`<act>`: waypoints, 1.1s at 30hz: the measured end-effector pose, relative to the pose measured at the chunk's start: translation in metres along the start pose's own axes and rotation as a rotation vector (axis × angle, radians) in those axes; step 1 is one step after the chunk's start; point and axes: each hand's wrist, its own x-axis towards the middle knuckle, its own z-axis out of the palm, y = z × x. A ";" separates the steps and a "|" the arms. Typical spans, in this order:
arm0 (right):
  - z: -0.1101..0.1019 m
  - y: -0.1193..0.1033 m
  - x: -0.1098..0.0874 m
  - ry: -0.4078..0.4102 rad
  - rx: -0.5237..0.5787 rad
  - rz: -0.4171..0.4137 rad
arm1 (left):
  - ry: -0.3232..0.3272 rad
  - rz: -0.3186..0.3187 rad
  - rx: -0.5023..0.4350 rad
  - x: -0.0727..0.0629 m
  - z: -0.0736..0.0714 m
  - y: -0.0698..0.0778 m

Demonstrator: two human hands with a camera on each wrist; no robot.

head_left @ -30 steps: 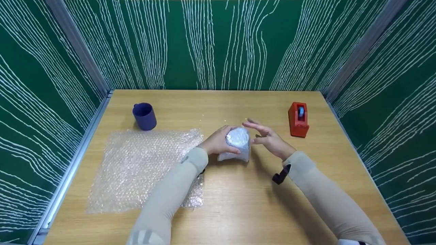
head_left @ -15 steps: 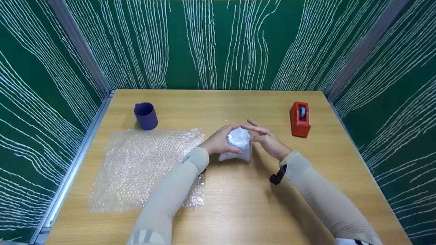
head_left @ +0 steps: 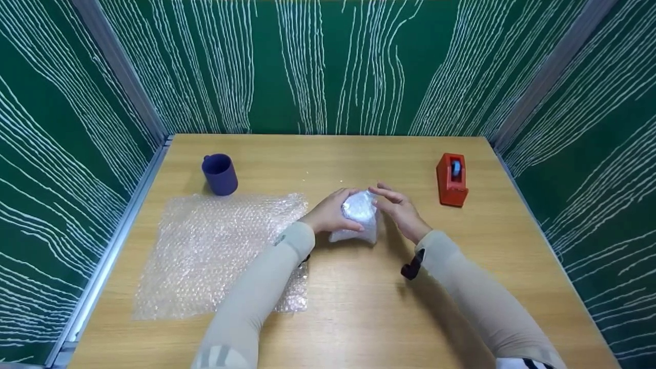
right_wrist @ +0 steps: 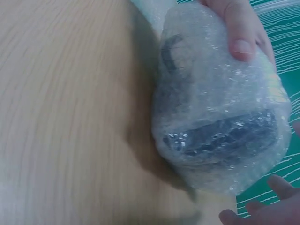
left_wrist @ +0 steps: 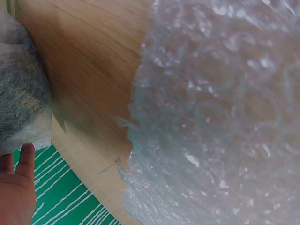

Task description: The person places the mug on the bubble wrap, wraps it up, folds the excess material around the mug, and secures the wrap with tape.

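Note:
A bundle of bubble wrap (head_left: 360, 207) stands at the middle of the table, its rounded end up. Through the layers a dark object shows in the right wrist view, where the wrapped bundle (right_wrist: 206, 98) fills the centre. My left hand (head_left: 330, 211) grips its left side, thumb across the near face and fingers behind. From the right, my right hand (head_left: 402, 211) reaches to the bundle's top right edge, with fingertips right at the wrap and the fingers loosely bent. The contents' exact kind is hidden by the wrap.
A flat bubble wrap sheet (head_left: 220, 251) covers the left part of the wooden table (head_left: 353, 318), partly under my left forearm. Behind it stands a dark purple mug (head_left: 220, 177). A red tape dispenser (head_left: 452, 182) with blue tape sits back right. Green panels enclose three sides.
My right hand has moved slightly left and in toward the bundle, its outstretched fingers now bent more at the top edge. The left hand and bundle have stayed in place.

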 end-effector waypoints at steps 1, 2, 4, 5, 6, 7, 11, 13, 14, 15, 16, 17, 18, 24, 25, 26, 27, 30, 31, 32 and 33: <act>0.001 0.002 0.001 0.016 0.008 -0.016 | -0.001 -0.001 -0.002 0.000 0.000 0.000; 0.002 0.004 0.001 0.036 0.011 -0.036 | -0.001 0.002 -0.002 0.000 0.001 0.000; 0.005 0.007 0.002 0.078 0.009 -0.064 | -0.002 0.009 0.001 -0.001 0.001 0.000; 0.006 0.008 0.002 0.100 0.004 -0.074 | -0.001 0.013 0.005 -0.001 0.001 0.000; 0.007 0.009 0.002 0.120 -0.002 -0.086 | -0.001 0.018 0.010 -0.001 0.001 0.000; 0.008 0.010 0.002 0.141 -0.005 -0.094 | -0.002 0.022 0.016 -0.001 0.001 0.000; 0.011 0.012 0.003 0.196 -0.031 -0.090 | -0.004 0.020 0.039 -0.001 0.001 0.000; 0.012 0.013 0.002 0.212 -0.037 -0.083 | -0.003 0.009 0.051 -0.002 0.001 0.000; 0.013 0.013 0.002 0.219 -0.038 -0.082 | 0.001 0.006 0.059 -0.002 0.001 0.001; 0.013 0.014 0.002 0.222 -0.039 -0.081 | 0.008 0.006 0.068 -0.001 0.001 0.001; 0.013 0.014 0.002 0.226 -0.041 -0.085 | 0.016 0.008 0.077 0.000 0.001 0.001; 0.014 0.014 0.002 0.229 -0.041 -0.097 | 0.027 0.008 0.088 0.000 0.002 0.002; 0.014 0.015 0.002 0.232 -0.045 -0.110 | 0.040 0.008 0.095 0.001 0.002 0.002; 0.014 0.017 0.002 0.231 -0.066 -0.153 | 0.122 -0.021 0.069 0.005 0.004 0.009; 0.014 0.017 0.001 0.229 -0.069 -0.153 | 0.132 -0.032 0.053 0.005 0.004 0.010; 0.014 0.017 0.000 0.226 -0.075 -0.152 | 0.141 -0.046 0.034 0.006 0.005 0.011; 0.014 0.017 0.000 0.222 -0.082 -0.148 | 0.147 -0.057 0.015 0.006 0.005 0.011; 0.014 0.017 -0.002 0.220 -0.096 -0.131 | 0.162 -0.079 -0.024 0.006 0.006 0.012; 0.014 0.017 -0.002 0.221 -0.098 -0.124 | 0.165 -0.082 -0.031 0.007 0.007 0.012; 0.014 0.017 -0.002 0.223 -0.097 -0.115 | 0.167 -0.082 -0.031 0.007 0.007 0.012; 0.014 0.017 -0.002 0.226 -0.096 -0.107 | 0.169 -0.081 -0.029 0.008 0.007 0.012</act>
